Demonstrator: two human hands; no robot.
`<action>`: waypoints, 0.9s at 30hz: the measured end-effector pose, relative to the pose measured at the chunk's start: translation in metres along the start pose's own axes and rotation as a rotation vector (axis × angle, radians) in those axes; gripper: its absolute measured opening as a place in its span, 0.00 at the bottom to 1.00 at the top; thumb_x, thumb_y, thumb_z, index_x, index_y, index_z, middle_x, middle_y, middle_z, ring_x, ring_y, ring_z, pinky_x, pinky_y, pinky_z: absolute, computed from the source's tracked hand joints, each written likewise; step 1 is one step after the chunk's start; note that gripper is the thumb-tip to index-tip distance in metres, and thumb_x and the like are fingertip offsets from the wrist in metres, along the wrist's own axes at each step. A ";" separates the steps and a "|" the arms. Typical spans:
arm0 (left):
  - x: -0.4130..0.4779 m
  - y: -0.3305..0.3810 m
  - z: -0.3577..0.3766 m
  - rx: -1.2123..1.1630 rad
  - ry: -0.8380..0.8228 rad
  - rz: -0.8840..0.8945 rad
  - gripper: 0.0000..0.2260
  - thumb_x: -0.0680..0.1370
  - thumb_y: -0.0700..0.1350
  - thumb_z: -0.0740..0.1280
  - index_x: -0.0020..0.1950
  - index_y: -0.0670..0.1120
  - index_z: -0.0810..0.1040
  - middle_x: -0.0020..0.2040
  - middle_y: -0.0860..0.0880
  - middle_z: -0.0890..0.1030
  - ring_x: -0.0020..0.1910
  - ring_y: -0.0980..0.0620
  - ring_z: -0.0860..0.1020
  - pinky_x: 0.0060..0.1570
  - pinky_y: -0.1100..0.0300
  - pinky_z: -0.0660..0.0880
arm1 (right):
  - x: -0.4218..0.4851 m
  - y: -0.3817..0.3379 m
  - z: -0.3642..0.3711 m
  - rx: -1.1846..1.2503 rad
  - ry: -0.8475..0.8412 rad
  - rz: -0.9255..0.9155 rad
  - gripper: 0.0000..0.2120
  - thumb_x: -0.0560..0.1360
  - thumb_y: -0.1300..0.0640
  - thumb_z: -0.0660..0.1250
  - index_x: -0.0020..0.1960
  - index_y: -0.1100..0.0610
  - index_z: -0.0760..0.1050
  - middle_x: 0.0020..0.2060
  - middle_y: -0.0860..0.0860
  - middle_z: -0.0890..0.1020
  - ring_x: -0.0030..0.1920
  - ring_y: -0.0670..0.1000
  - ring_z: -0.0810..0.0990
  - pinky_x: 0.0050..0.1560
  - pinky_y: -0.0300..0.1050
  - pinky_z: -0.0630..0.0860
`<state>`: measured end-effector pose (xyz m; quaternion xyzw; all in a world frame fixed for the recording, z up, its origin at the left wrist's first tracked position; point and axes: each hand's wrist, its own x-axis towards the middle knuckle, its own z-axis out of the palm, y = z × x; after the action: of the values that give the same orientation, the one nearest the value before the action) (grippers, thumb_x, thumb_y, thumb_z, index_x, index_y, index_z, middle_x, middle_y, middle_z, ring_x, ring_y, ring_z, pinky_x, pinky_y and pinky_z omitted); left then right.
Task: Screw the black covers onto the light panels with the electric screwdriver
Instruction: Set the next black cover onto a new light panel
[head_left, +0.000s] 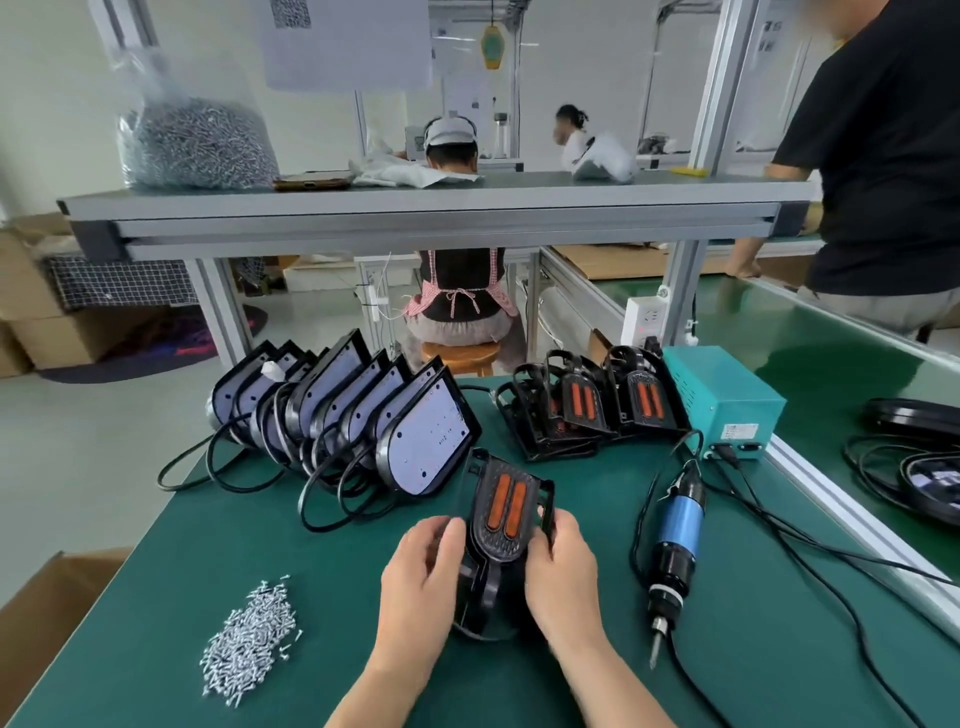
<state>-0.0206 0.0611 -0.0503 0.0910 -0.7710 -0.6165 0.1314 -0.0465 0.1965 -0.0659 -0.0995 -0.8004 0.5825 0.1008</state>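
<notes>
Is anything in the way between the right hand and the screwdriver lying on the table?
Nothing blocks it. Between the right hand and the electric screwdriver there is only green mat and the tool's own black cable, lying flat. But the right hand is gripping the black cover.

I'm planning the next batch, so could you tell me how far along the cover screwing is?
Done: nothing visibly screwed. In hand: left hand and right hand hold a black cover on a light panel. Left: electric screwdriver lies untouched; screws and a row of panels wait.
</notes>
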 end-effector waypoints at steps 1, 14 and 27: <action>0.005 0.006 -0.004 0.042 0.077 0.055 0.05 0.80 0.52 0.64 0.47 0.59 0.79 0.46 0.58 0.80 0.49 0.61 0.77 0.48 0.63 0.70 | 0.001 0.000 0.000 0.027 0.021 0.004 0.09 0.85 0.61 0.57 0.53 0.50 0.73 0.45 0.44 0.81 0.45 0.48 0.79 0.40 0.33 0.70; 0.123 0.064 -0.035 1.242 0.012 0.097 0.26 0.77 0.63 0.65 0.64 0.44 0.70 0.59 0.45 0.77 0.59 0.41 0.76 0.47 0.51 0.73 | 0.005 0.008 0.002 0.367 0.104 0.104 0.10 0.85 0.61 0.57 0.54 0.50 0.75 0.43 0.50 0.84 0.32 0.40 0.78 0.41 0.44 0.75; 0.126 0.053 -0.024 1.259 0.042 0.006 0.11 0.81 0.48 0.58 0.57 0.42 0.72 0.54 0.44 0.80 0.54 0.43 0.78 0.45 0.54 0.70 | 0.006 0.005 -0.001 0.511 0.151 0.149 0.07 0.85 0.59 0.58 0.54 0.50 0.74 0.35 0.40 0.84 0.33 0.38 0.80 0.46 0.49 0.77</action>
<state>-0.1316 0.0122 0.0173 0.1609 -0.9836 -0.0419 0.0693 -0.0518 0.2009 -0.0703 -0.1728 -0.6080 0.7623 0.1390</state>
